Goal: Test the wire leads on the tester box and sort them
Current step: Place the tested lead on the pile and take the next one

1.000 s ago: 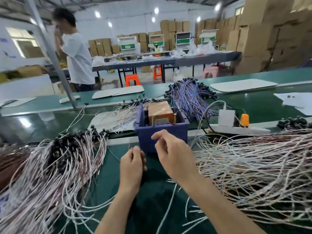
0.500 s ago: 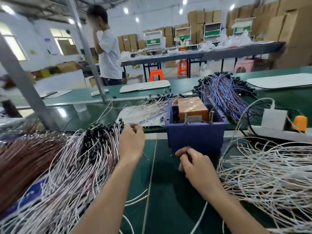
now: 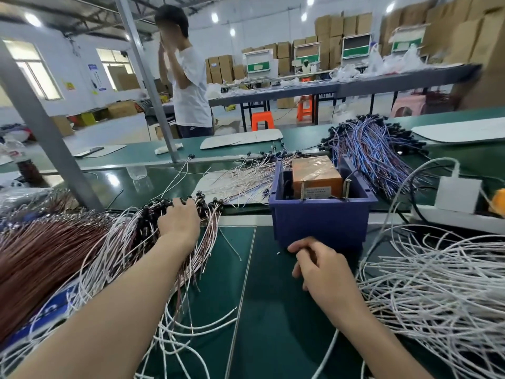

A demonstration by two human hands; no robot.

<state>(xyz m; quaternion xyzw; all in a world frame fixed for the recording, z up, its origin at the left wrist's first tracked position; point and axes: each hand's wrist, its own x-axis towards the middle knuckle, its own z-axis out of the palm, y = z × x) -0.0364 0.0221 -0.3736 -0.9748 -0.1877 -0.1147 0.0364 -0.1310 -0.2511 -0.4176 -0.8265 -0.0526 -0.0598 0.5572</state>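
An orange tester box point(image 3: 317, 173) sits inside a blue bin point(image 3: 322, 222), with two upright metal pins at its front rim. My left hand point(image 3: 179, 222) reaches onto the black ends of the pile of white and brown wire leads point(image 3: 123, 242) on the left, its fingers stretched over them. In front of the bin my right hand point(image 3: 319, 266) is curled, thumb against forefinger, and a white wire lead point(image 3: 326, 351) trails out from under its forearm. A second pile of white leads point(image 3: 437, 283) lies on the right.
Behind the bin lie more leads on a white board point(image 3: 246, 179) and a bundle of blue and purple wires point(image 3: 374, 149). A white power strip point(image 3: 459, 212) lies at the right. A slanted grey post point(image 3: 54, 149) rises at the left. A person point(image 3: 188, 86) stands beyond the green belt.
My left hand has moved from the bin's front out to the left pile's black ends. My right hand has drawn back and down from the tester's rim. The view has swung left.
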